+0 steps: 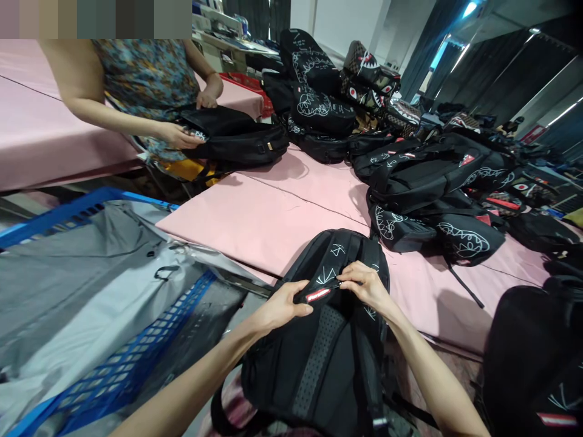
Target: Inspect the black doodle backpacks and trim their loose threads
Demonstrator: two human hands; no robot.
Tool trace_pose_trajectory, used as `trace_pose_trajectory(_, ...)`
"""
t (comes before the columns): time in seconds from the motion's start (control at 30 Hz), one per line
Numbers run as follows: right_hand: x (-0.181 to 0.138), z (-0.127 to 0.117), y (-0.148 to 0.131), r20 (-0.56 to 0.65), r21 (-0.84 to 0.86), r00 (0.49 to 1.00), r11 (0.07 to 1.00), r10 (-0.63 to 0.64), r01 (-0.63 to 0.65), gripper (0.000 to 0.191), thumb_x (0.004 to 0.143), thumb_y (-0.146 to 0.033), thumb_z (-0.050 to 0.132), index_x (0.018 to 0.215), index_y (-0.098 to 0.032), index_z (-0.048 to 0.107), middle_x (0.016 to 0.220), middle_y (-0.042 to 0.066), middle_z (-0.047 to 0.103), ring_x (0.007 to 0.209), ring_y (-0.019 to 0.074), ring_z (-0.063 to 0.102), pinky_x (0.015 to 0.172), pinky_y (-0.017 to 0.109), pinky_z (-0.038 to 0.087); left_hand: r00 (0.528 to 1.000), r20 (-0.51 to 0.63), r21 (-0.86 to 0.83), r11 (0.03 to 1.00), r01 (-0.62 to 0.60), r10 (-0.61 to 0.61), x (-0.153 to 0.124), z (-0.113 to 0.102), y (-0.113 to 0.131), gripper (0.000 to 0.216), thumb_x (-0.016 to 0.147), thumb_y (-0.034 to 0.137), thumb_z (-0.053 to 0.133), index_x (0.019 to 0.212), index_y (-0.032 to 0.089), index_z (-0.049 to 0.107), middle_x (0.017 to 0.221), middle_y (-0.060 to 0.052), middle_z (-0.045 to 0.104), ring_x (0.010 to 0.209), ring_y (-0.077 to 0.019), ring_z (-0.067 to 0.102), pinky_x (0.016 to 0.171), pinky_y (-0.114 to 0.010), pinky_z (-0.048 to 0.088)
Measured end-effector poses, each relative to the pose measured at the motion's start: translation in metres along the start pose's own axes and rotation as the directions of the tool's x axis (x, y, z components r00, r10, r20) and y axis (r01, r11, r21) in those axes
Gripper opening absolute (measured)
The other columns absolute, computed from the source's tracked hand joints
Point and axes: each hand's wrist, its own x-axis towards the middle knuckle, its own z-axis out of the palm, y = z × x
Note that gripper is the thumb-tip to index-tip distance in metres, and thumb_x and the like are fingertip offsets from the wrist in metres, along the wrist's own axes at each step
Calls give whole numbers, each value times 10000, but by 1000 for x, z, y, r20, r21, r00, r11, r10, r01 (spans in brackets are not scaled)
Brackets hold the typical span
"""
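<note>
A black backpack (291, 364) with its padded back panel facing up leans over the near edge of the pink table. My left hand (285, 305) grips one side of its shoulder strap (325, 276), thumb and fingers on either side, close to a red and white label (317, 295). On the strap's other edge, my right hand (365, 285) is closed in a pinch beside the label. White scribbled line drawings run along the strap. Whatever small part lies between my right fingertips is mostly hidden.
Across the pink table (273, 212), a co-worker (146, 91) handles another black backpack (246, 141). Piled black backpacks (428, 176) fill the right side. At left stands a blue crate (113, 334) with grey material. Another backpack (528, 358) is at lower right.
</note>
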Motion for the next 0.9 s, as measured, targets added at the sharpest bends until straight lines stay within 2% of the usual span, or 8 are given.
trace_pose_trajectory(0.17,2,1,-2,3,-17,999,999,-32,32,176,796,-330,613,892,-212,704,822,54,662,787,167,584,705,318,488,1000,5,-22,1000,-2,2,0,0,0,372,564,116,572,931,150,627,896,10,628,851,-189,520,792,-271,364)
trace_pose_trajectory(0.37,1,0,-2,-10,8,1000,1000,-8,8,183,792,-342,616,892,-215,702,829,52,661,787,164,590,709,320,494,1000,4,-41,999,20,-20,-1,0,2,361,558,130,578,915,139,625,863,-2,626,826,-191,512,755,-270,364)
trace_pose_trajectory(0.57,2,1,-2,-7,6,1000,1000,-30,30,182,793,-345,616,891,-219,704,824,52,661,786,164,591,703,318,500,1000,17,-65,998,-9,10,1,0,-2,368,561,134,588,928,143,625,858,9,617,802,-171,502,728,-251,349)
trace_pose_trajectory(0.9,6,2,-9,29,-81,994,991,-104,106,191,819,-342,581,912,-222,697,826,58,652,775,167,580,693,319,488,999,5,-33,998,-44,44,2,2,-4,321,578,146,572,894,139,624,792,12,588,735,-152,472,668,-238,343)
